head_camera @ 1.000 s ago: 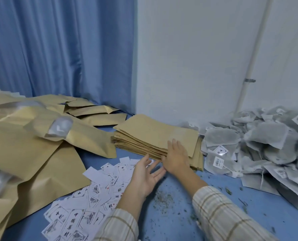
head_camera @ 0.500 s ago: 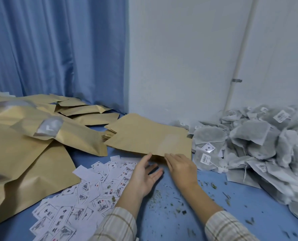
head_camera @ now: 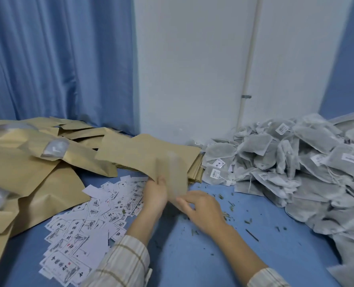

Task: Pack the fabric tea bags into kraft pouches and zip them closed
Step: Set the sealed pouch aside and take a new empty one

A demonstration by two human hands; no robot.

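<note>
One flat kraft pouch (head_camera: 143,156) is lifted off the stack of empty pouches (head_camera: 194,168) at the table's middle. My left hand (head_camera: 156,193) holds its near edge from below. My right hand (head_camera: 201,208) pinches the same near edge just to the right; that edge is motion-blurred. A big heap of grey fabric tea bags (head_camera: 296,164) with small white labels fills the right side. Filled kraft pouches (head_camera: 37,162) with clear windows lie piled at the left.
White printed paper labels (head_camera: 93,220) are scattered on the blue table (head_camera: 192,255) in front of my left arm. Loose tea crumbs (head_camera: 230,212) dot the surface near my right hand. A white wall and blue curtains close off the back.
Both hands slid the top pouch off the stack toward me and lifted its near edge. The camera turned to the right, showing more of the tea bag heap.
</note>
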